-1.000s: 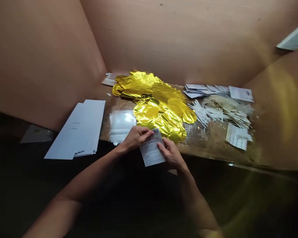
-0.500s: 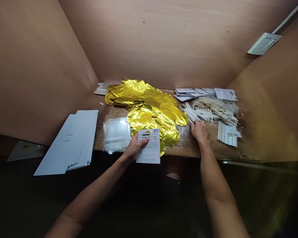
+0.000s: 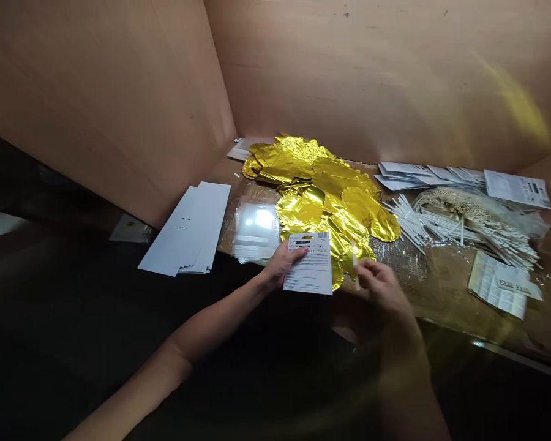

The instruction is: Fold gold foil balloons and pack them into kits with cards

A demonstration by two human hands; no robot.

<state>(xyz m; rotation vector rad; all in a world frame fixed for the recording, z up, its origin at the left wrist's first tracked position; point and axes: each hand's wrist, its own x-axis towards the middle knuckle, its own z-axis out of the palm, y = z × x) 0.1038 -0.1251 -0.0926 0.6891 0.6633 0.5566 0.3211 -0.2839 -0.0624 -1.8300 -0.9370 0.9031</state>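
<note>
My left hand [image 3: 279,264] is closed on a white printed card [image 3: 308,269] with a hang hole and barcode, its thumb lying across the front. What lies behind the card is hidden. To the right of it, my right hand [image 3: 380,283] pinches a short white straw [image 3: 356,269], held upright and slightly blurred. Behind both hands spreads a heap of shiny gold foil balloons [image 3: 330,190]. A loose bundle of white straws [image 3: 477,229] lies in and around a clear plastic bag at the right.
Clear plastic sleeves [image 3: 257,233] lie left of the foil. White card sheets [image 3: 183,229] overhang the table's front edge at the left. Printed cards [image 3: 517,187] are stacked at the back right, with a sheet of labels [image 3: 496,285] nearer. Wooden panels [image 3: 371,79] enclose the table.
My right hand has left the straw bundle with one white straw and come left, close to the card. My left hand still holds the card. The view has turned left.
</note>
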